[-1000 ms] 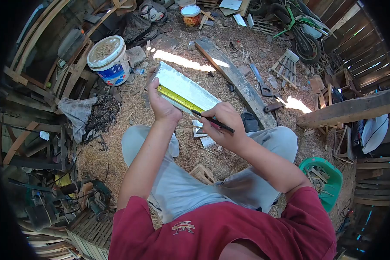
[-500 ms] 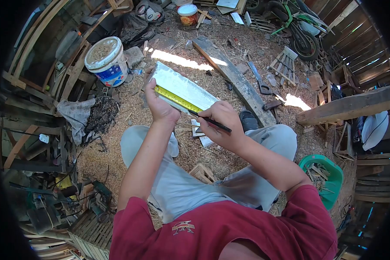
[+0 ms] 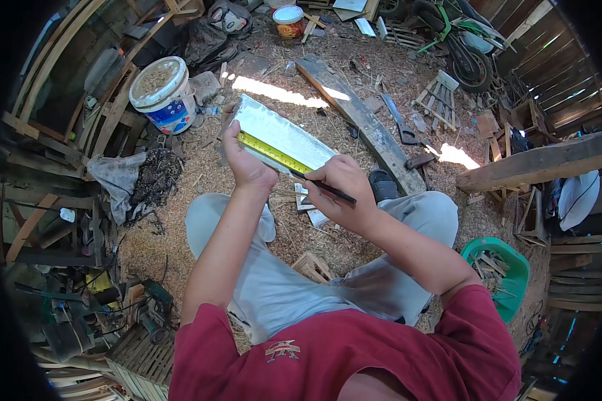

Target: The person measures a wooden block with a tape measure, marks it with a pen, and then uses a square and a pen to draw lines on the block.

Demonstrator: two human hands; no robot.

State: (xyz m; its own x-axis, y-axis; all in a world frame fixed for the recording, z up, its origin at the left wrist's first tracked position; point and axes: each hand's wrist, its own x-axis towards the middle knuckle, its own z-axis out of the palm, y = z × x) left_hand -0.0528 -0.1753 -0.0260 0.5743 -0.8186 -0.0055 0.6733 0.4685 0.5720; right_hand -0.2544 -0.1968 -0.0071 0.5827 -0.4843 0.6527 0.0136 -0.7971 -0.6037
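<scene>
A whitish board [image 3: 281,131] is held up in front of me at a slant. Along its near edge lies the yellow blade of a tape measure [image 3: 274,152]. My left hand [image 3: 249,160] is closed around the board's left end, its thumb pressing on the end of the tape. My right hand [image 3: 344,189] is closed on a black marker [image 3: 334,192], with its tip at the board's lower edge by the tape. The fingers of that hand also rest against the board's right end. Whatever lies under the right hand, including the rest of the tape measure, is hidden.
A long plank [image 3: 364,120] lies on the sawdust-covered floor, with a hand saw [image 3: 400,120] and a hammer [image 3: 419,161] beside it. A white bucket [image 3: 164,97] stands at left, a green basin [image 3: 512,294] of wood scraps at right. A motorbike [image 3: 471,63] is at the back.
</scene>
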